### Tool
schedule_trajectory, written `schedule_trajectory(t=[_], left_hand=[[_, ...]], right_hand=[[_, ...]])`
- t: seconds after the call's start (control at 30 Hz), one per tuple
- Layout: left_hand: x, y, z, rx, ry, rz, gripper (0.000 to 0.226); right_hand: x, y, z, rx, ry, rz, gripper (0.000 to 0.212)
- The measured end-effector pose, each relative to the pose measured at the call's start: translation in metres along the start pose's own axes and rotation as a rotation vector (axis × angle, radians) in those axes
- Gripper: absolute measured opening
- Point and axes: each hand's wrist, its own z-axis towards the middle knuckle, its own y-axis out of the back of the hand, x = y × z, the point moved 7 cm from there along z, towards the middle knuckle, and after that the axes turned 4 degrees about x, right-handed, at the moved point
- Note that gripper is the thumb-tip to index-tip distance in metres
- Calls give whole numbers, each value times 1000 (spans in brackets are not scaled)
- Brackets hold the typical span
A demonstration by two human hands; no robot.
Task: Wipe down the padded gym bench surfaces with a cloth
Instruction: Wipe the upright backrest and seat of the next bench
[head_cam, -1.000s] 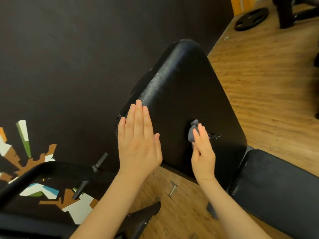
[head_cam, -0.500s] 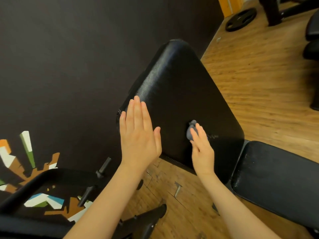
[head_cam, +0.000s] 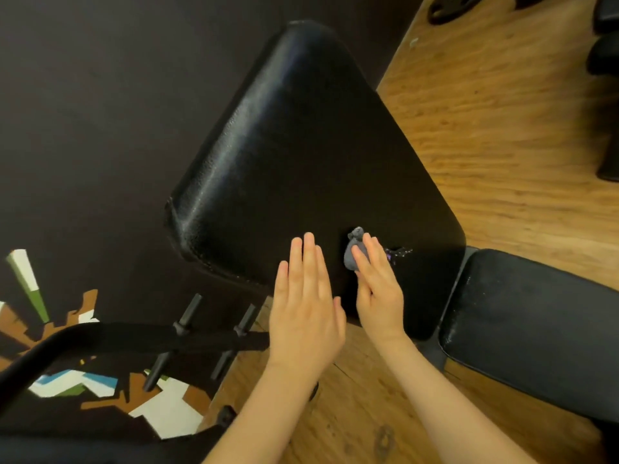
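Observation:
The black padded backrest [head_cam: 301, 145] of the bench tilts up across the middle of the view, and its black seat pad [head_cam: 529, 316] lies at the right. My right hand [head_cam: 376, 279] presses a small crumpled grey cloth [head_cam: 351, 252] onto the lower part of the backrest with straight fingers. A small tear [head_cam: 400, 252] in the padding shows just right of the fingers. My left hand [head_cam: 306, 303] lies flat with straight fingers at the backrest's lower edge, close beside the right hand.
A dark wall [head_cam: 100, 95] with a coloured mural [head_cam: 67, 329] fills the left. A black frame bar [head_cam: 117, 336] with pegs [head_cam: 187, 313] crosses the lower left. On the wooden floor [head_cam: 502, 128], a weight plate [head_cam: 452, 8] and other dark equipment [head_cam: 606, 45] stand at the top right.
My left hand has shifted right along the backrest's lower edge, nearer the right hand. The right hand and cloth stay at the same spot by the tear. The view has moved closer.

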Motion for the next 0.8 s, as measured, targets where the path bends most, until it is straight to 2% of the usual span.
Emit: schedule_trajectory(t=[0.2, 0.27, 0.43, 0.53, 0.67, 0.8], left_hand=[[-38, -39, -4, 13, 95, -17, 87], [-52, -52, -6, 21, 98, -27, 87], [-79, -79, -9, 28, 116, -20, 87], [-88, -86, -11, 35, 134, -24, 88], [-92, -85, -13, 42, 138, -30, 89], [-78, -57, -15, 49, 113, -86, 91]], right_hand=[[-126, 11, -57, -55, -354, 64, 53], [-154, 12, -73, -71, -412, 86, 53], [-185, 10, -83, -4, -379, 81, 52], [-216, 15, -103, -80, -507, 110, 46], [-227, 16, -107, -21, -589, 137, 45], [-226, 38, -110, -26, -860, 218, 41]])
